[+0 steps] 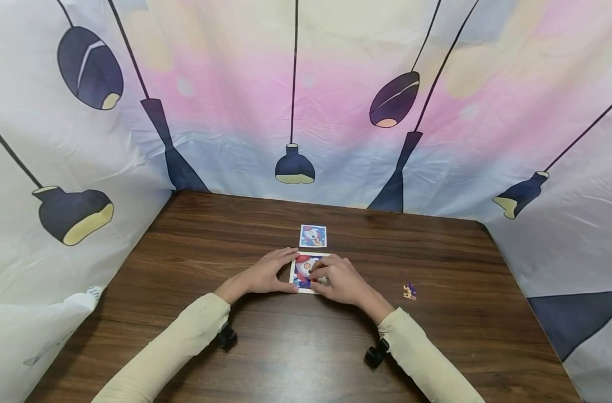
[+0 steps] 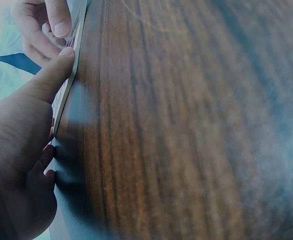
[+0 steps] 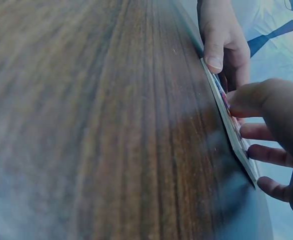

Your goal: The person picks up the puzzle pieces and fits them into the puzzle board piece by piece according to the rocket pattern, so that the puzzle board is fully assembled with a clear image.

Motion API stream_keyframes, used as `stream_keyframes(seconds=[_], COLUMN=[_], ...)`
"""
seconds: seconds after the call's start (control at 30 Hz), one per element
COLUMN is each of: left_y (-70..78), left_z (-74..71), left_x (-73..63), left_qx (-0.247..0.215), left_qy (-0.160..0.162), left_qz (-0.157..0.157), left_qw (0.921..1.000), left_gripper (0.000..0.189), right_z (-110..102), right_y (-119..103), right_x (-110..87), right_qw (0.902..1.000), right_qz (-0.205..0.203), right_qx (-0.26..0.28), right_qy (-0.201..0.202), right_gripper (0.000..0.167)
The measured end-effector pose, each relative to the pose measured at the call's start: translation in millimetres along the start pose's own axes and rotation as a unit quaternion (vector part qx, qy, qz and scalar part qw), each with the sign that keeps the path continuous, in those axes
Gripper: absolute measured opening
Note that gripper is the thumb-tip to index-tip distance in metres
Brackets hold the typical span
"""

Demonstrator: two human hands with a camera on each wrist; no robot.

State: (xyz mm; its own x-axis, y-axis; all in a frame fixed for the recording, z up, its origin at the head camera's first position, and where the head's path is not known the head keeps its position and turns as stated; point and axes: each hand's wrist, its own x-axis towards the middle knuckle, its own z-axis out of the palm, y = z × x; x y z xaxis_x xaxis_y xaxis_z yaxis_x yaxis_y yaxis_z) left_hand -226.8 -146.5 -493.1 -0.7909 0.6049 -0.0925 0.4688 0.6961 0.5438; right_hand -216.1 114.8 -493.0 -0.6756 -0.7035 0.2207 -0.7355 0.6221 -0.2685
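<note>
A small framed jigsaw puzzle (image 1: pixel 302 272) with a white border and a cartoon picture lies flat on the wooden table. My left hand (image 1: pixel 266 273) holds its left side, with the thumb (image 2: pixel 65 56) on the near corner and the fingers at the far one. Over the puzzle's right half, my right hand (image 1: pixel 340 280) bends its thumb and forefinger together and pinches at a puzzle piece, mostly hidden by the fingers. Its other fingers (image 3: pixel 266 154) rest along the right edge of the frame (image 3: pixel 221 105).
Behind the puzzle lies a square card (image 1: pixel 313 236) with a similar picture. A few loose puzzle pieces (image 1: pixel 409 291), orange and purple, lie to the right on the table (image 1: pixel 296 347). A printed cloth (image 1: pixel 235 84) hangs behind the table and along its sides.
</note>
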Motion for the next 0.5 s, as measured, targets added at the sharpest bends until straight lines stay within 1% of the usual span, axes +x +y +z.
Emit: stream_keyframes(seconds=[0.23, 0.4, 0.5], left_y=[0.2, 0.1, -0.2], left_z=[0.2, 0.2, 0.5], left_x=[1.3, 1.6, 1.5], left_qx=[0.001, 0.002, 0.001], left_qy=[-0.003, -0.004, -0.002], left_qz=[-0.002, -0.003, -0.003], left_qw=[1.0000, 1.0000, 1.0000], left_gripper=[0.097, 0.097, 0.096], right_z=[-1, -7, -13], right_y=[2, 8, 14], right_x=[-0.5, -5.0, -10.8], right_qw=[1.0000, 0.9993, 0.9975], right_qz=[-0.007, 0.006, 0.020], right_qx=[-0.004, 0.027, 0.052], right_qy=[0.005, 0.026, 0.044], right_gripper=[0.018, 0.018, 0.021])
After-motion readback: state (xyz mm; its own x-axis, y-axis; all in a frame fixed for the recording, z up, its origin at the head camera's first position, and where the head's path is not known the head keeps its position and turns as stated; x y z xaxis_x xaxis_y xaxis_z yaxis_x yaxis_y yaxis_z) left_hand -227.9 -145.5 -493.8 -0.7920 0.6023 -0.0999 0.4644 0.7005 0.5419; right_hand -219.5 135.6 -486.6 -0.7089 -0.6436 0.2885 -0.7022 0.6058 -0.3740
